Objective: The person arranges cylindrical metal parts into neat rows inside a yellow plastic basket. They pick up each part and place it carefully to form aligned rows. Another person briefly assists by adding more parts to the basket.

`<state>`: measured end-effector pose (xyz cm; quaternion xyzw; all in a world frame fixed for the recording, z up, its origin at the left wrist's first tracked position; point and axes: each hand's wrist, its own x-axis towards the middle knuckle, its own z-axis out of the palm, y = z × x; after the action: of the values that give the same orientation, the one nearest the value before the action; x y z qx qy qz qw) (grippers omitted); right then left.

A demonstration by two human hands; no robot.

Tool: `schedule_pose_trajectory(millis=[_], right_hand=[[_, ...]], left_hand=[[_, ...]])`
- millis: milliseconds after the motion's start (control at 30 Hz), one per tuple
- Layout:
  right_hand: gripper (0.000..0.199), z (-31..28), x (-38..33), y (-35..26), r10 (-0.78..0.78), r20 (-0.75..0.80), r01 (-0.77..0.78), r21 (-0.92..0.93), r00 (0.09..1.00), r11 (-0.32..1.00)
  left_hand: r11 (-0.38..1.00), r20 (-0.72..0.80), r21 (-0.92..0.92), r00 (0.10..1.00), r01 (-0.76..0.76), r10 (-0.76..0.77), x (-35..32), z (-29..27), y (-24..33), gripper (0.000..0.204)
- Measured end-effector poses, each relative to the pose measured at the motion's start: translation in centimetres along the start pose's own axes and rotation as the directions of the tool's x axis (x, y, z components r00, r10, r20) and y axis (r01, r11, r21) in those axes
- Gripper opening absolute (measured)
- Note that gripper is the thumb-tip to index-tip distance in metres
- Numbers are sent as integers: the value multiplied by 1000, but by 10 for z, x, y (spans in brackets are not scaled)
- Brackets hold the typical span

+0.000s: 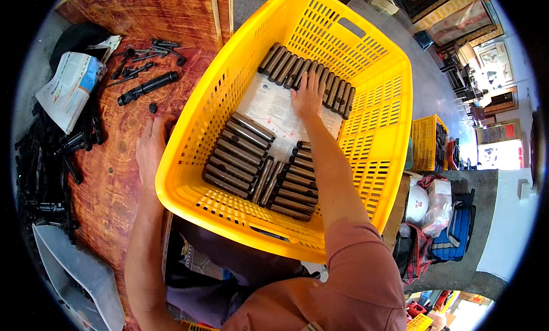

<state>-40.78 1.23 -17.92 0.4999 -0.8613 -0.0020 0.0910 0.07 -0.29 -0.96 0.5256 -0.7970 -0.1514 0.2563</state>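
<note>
A large yellow plastic basket (394, 102) stands before me, holding dark metal tubes laid in neat rows on printed paper (266, 105). My right hand (309, 96) reaches inside, its fingers stretched over the far row of tubes (280, 65), touching it near the middle. Closer to me lie a left block of tubes (234, 159) and a right block (294, 188), with a couple set crosswise between them. Outside the basket's left wall, my left hand (151, 151) rests on the reddish wooden table (114, 188), fingers apart, just below a small black plug (152, 108).
On the table are a ribbed black cylinder (147, 88), several thin black parts (137, 65), a pile of black parts (46, 165), a white printed bag (71, 88) and a grey tray (86, 274). Another yellow basket (424, 142) and a blue bag (452, 236) are off to the right.
</note>
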Motion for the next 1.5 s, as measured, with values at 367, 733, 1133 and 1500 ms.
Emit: schedule_pose_trajectory(millis=[367,733,1133,1500], right_hand=[[58,5,9,-9,-104,-106,116,117,989,986],[38,9,-3,-51,-306,-166,344,310,938,886],[43,5,18,-65,-206,-237,268,273,950,924],[41,-7,65,-83,-134,-56,136,24,989,990]], left_hand=[[999,15,25,999,30,-31,2,-1,3,29],[999,22,52,1000,3,-4,2,-3,4,30],[999,32,39,999,20,-21,2,-1,2,24],[999,17,21,1000,24,-25,2,-4,7,21]])
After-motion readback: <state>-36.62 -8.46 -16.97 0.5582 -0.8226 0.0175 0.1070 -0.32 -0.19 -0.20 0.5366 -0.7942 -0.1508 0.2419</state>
